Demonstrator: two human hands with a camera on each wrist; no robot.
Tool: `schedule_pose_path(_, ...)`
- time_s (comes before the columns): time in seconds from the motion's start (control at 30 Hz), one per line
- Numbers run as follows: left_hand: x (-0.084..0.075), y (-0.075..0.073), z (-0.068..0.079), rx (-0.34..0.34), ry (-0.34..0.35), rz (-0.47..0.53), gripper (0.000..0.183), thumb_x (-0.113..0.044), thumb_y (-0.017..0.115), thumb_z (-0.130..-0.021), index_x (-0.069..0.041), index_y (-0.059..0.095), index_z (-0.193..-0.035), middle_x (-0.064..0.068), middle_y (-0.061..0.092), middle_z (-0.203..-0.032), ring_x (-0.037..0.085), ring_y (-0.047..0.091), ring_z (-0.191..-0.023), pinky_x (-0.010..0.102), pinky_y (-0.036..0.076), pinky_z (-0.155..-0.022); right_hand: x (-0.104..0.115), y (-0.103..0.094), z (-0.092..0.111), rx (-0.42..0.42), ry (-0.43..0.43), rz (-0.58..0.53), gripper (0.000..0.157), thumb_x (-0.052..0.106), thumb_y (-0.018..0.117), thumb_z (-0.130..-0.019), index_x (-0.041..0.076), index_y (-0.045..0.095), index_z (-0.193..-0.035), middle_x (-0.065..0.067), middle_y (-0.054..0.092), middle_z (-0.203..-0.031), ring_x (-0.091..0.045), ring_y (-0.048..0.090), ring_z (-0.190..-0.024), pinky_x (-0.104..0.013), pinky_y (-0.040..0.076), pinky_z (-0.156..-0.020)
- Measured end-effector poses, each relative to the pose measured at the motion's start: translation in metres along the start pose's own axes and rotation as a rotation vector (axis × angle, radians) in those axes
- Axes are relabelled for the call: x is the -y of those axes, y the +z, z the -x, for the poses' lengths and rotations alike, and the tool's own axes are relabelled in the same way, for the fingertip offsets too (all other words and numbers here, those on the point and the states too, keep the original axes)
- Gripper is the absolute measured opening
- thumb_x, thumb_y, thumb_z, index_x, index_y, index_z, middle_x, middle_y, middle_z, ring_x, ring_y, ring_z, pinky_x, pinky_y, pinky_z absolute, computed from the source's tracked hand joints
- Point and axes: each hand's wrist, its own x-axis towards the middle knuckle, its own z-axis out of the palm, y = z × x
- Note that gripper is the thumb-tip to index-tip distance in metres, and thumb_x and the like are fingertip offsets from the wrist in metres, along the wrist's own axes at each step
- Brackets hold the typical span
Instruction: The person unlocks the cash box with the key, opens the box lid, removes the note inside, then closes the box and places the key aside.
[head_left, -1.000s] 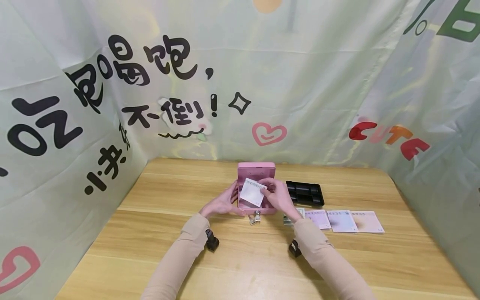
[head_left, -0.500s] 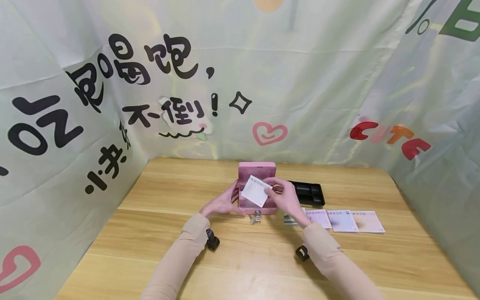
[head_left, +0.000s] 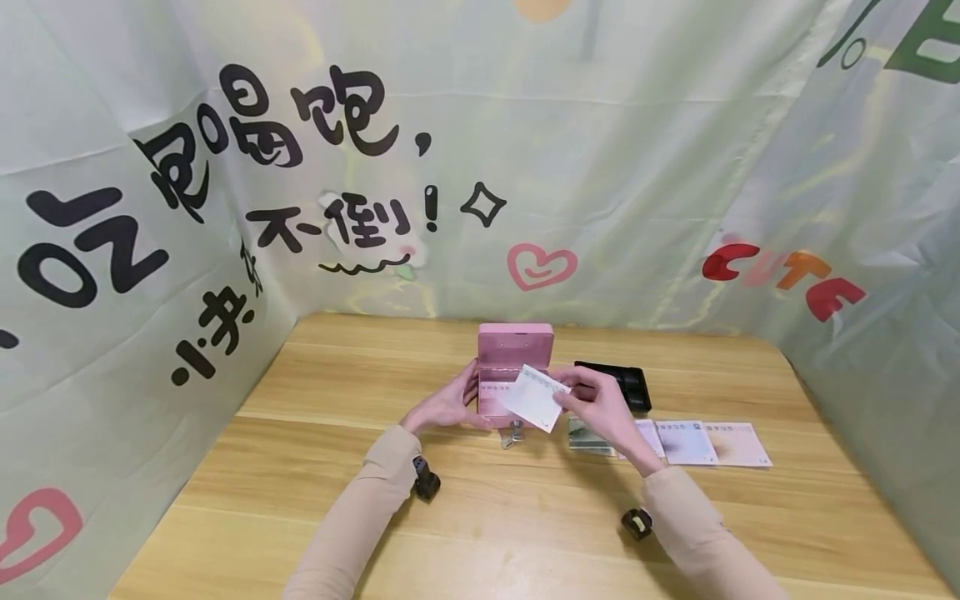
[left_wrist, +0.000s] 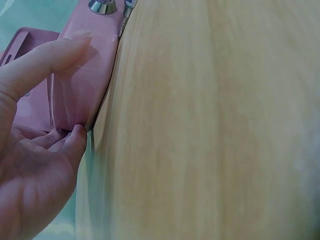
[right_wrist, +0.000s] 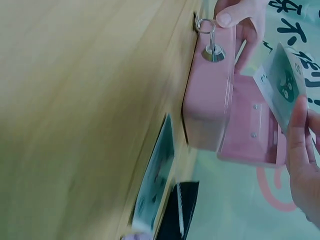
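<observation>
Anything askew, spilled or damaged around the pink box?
Nothing stands out: no spill or damage shows. The paper note slants by the open pink box, but the right hand is holding it, so that looks normal.

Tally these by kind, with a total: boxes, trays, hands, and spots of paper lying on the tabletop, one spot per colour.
Boxes: 1 (pink box)
Trays: 1 (black tray)
Hands: 2 (left hand, right hand)
Paper spots: 4 (green paper, purple paper, blue paper, peach paper)
Total: 8
</observation>
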Motion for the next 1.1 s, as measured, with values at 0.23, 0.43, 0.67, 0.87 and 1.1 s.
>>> schedule_pose_path(0.23, -0.002, 0.0, 0.001, 0.003, 0.012, 0.021, 0.127, 0.016, 0.076, -0.071, -0.002, -0.015, -0.159, 0.02, -0.004, -0.17, 0.037, 0.007, -0.158, 0.043, 0.012, -0.132, -0.004, -0.016, 0.013, 0.033, 0.003, 0.007, 0.028, -0.002, 0.07, -0.089, -0.008, 0.067, -0.116, -0.028, 0.067, -0.098, -0.005, 0.069, -0.074, -0.036, 0.066, -0.066)
schedule_pose_path(0.43, -0.001, 0.0, 0.0, 0.003, 0.009, 0.016, 0.127, 0.016, 0.076, -0.071, -0.002, -0.014, -0.159, 0.019, -0.003, -0.17, 0.036, 0.008, -0.158, 0.042, 0.013, -0.132, -0.007, -0.027, 0.022, 0.056, 0.015, 0.014, 0.028, -0.003, 0.071, -0.087, -0.01, 0.066, -0.114, -0.024, 0.066, -0.094, -0.006, 0.07, -0.075, -0.039, 0.066, -0.066)
schedule_pose_path(0.67, -0.001, 0.0, 0.001, 0.01, 0.015, 0.005, 0.127, 0.016, 0.076, -0.071, -0.001, -0.015, -0.159, 0.021, -0.005, -0.17, 0.038, 0.007, -0.158, 0.044, 0.012, -0.132, -0.01, -0.038, 0.033, 0.133, 0.043, 0.033, 0.028, -0.001, 0.07, -0.088, -0.009, 0.065, -0.115, -0.027, 0.068, -0.103, -0.008, 0.071, -0.081, -0.037, 0.067, -0.069)
schedule_pose_path(0.87, -0.001, 0.0, 0.001, 0.017, 0.022, 0.013, 0.127, 0.017, 0.075, -0.072, -0.001, -0.016, -0.158, 0.021, -0.006, -0.17, 0.037, 0.005, -0.158, 0.043, 0.01, -0.132, -0.013, -0.046, 0.038, 0.184, 0.057, 0.055, 0.028, 0.002, 0.07, -0.089, -0.007, 0.065, -0.115, -0.029, 0.068, -0.108, -0.009, 0.071, -0.077, -0.033, 0.065, -0.067)
schedule_pose_path(1.1, -0.001, 0.0, 0.001, 0.012, 0.021, 0.022, 0.126, 0.017, 0.075, -0.072, 0.0, -0.016, -0.158, 0.022, -0.006, -0.169, 0.039, 0.005, -0.158, 0.045, 0.011, -0.132, -0.013, -0.056, 0.044, 0.269, 0.125, 0.009, 0.033, 0.007, 0.07, -0.092, -0.009, 0.061, -0.119, -0.024, 0.065, -0.106, -0.009, 0.069, -0.077, -0.037, 0.066, -0.069)
